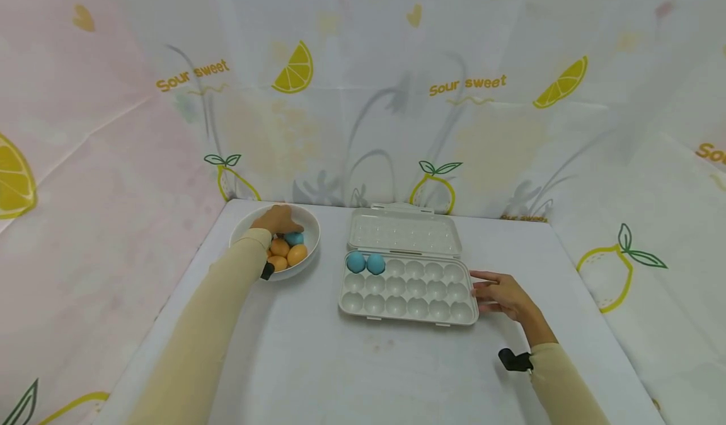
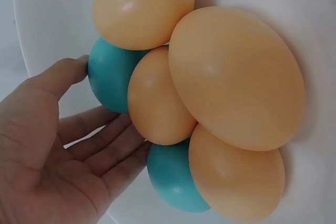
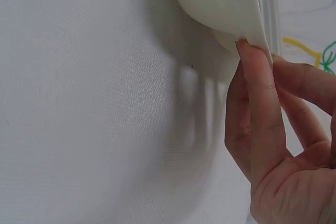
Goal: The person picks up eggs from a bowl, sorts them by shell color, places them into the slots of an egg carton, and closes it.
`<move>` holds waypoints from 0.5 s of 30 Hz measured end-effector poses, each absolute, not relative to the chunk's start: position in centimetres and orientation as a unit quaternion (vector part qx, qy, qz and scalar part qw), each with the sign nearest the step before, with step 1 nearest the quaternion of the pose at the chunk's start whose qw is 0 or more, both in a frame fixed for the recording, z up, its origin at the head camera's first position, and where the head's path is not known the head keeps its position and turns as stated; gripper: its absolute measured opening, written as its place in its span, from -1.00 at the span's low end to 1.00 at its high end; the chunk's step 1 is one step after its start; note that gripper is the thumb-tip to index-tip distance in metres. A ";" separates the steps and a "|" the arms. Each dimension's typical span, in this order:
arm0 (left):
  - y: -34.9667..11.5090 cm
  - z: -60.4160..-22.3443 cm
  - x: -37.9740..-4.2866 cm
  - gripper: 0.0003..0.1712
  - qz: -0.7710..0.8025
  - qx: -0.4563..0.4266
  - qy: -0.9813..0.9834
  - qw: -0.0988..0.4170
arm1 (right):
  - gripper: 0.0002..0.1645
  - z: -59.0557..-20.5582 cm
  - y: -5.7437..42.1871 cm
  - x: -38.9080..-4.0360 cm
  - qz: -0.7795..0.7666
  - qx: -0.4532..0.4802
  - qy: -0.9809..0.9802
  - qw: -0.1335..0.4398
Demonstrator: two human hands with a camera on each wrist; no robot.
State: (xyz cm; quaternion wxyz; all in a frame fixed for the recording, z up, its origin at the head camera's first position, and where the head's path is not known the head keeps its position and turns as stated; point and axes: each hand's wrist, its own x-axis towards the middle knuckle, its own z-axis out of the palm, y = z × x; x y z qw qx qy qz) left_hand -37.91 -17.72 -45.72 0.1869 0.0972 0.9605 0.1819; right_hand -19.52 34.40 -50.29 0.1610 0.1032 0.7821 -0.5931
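My left hand (image 1: 279, 220) reaches into the white bowl (image 1: 311, 220) at the left. In the left wrist view, its thumb and fingers hold a blue egg (image 2: 107, 77) from opposite sides. Several orange eggs (image 2: 236, 77) crowd against it, and another blue egg (image 2: 173, 177) lies close to the fingertips. The white egg carton (image 1: 416, 288) stands open at the middle of the table. Two blue eggs (image 1: 356, 262) sit side by side in the left end of its back row. At the carton's right end, my right hand (image 1: 505, 296) pinches the rim between thumb and fingers.
The carton's lid (image 1: 405, 234) lies folded back behind the tray. A white cloth covers the table (image 1: 351, 368). Close behind the bowl and lid rises a lemon-printed curtain (image 1: 351, 135), which also runs along both sides.
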 end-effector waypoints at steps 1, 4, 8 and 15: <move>-17.7 -45.8 -38.0 -0.63 0.184 0.099 0.959 0.190 | -0.25 -50.3 34.4 -19.6 -0.594 0.105 0.782 0.160; -17.6 -45.7 -38.1 -0.66 0.191 0.109 0.957 0.188 | -0.25 -50.4 34.5 -19.6 -0.593 0.105 0.782 0.160; -17.2 -45.3 -37.8 -0.65 0.193 0.114 0.958 0.178 | -0.25 -50.4 34.5 -19.6 -0.594 0.104 0.782 0.160; -16.9 -44.5 -37.5 -0.55 0.190 0.139 0.957 0.169 | -0.25 -50.4 34.6 -19.6 -0.592 0.104 0.783 0.161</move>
